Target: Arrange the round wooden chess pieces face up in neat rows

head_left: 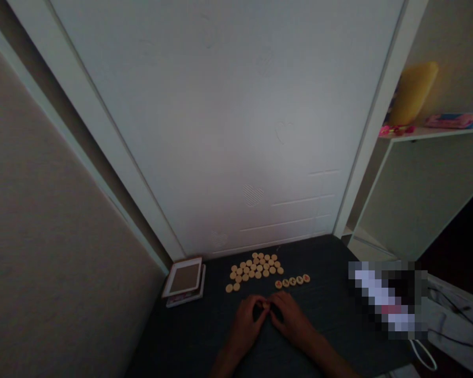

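Observation:
My left hand (247,317) and my right hand (290,316) meet over the dark table, fingertips together. Pinched between them is a small round wooden disc (265,304), apparently a xiangqi piece, mostly covered by the fingers. Just beyond my right hand runs a short row of xiangqi pieces (292,281), with red or dark characters facing up. Farther back lies a cluster of blank-side-up pieces (252,273), packed close together. Two more blank discs (233,287) sit at its near left corner.
A white-framed item (200,281) rests on a book or box at the table's (319,257) back left. Behind stands a white panel (236,131) with heart patterns. A blurred-out object (382,299) and a white cable (423,354) are at the right, below a shelf (437,134).

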The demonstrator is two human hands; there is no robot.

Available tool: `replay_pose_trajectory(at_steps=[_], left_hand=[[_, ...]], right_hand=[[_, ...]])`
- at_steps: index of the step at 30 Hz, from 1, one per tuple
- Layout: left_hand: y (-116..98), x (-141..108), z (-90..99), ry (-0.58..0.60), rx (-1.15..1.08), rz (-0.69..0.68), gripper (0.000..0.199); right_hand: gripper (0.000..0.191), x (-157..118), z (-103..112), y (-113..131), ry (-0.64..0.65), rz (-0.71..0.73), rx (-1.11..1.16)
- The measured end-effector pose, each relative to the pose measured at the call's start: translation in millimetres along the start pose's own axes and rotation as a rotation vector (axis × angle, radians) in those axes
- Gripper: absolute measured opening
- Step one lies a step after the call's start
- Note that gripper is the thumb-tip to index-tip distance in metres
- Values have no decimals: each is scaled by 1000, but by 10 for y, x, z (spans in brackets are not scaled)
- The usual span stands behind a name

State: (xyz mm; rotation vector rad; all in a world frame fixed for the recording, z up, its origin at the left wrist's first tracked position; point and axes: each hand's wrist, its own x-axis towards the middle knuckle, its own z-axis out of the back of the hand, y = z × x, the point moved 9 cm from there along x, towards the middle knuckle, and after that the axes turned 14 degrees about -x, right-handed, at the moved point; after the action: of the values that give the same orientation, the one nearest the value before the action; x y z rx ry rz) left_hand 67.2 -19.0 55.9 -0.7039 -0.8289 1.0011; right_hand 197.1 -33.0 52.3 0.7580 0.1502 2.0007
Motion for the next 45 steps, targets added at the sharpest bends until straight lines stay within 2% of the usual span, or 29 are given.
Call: replay_pose_trajectory(at_steps=[7, 19, 26, 31, 38, 45], left_hand=[[173, -11, -38, 10, -114, 56, 15], [184, -6, -30, 10, -162, 82, 24], [223, -6, -47, 22, -248, 119, 26], [177, -9, -30, 12, -281, 120, 27], [155, 7, -28, 17, -330, 129, 25], [155, 14, -21, 37, -378, 174, 24]], right_hand=[[32, -6, -94, -82, 12, -26, 13], [18, 10, -30, -54, -34, -33, 3], [21, 9, -10, -68, -29, -59, 70], [21, 18, 6, -81, -25, -80, 117], [19, -5, -68, -200, -31, -151, 180], [22, 3, -28, -198, -35, -143, 211]])
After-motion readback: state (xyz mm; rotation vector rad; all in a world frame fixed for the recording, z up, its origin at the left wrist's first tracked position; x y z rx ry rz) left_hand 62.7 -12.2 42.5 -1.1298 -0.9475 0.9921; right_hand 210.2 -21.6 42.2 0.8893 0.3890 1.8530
